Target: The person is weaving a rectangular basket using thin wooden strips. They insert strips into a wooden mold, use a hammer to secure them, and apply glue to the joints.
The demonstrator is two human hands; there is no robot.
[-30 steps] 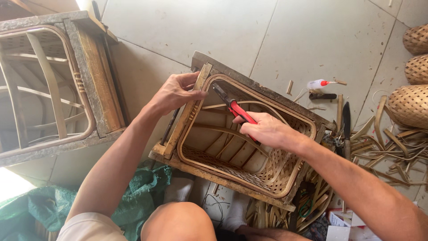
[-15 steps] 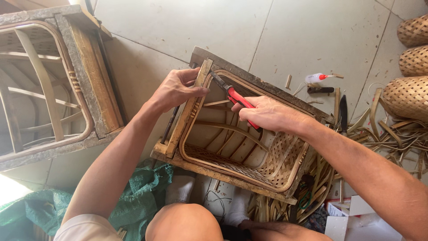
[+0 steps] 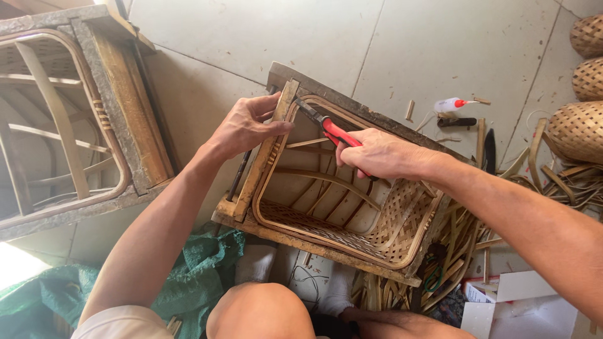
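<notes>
Head view: a half-woven bamboo basket [image 3: 352,220] sits inside a wooden frame mould [image 3: 276,229] on the tiled floor [image 3: 264,37], just ahead of the person's knees. The left hand [image 3: 245,125] clamps the upright wooden slat [image 3: 271,147] at the mould's left edge, grip clenched around it. The right hand [image 3: 380,154] grasps red-handled pliers [image 3: 326,129], whose nose bites at the basket rim near the mould's far corner. A glue bottle [image 3: 449,104] and loose bamboo strips [image 3: 471,232] lie to the right. If the pliers slip off the rim, they could jab the nearby left hand or split the thin strip.
</notes>
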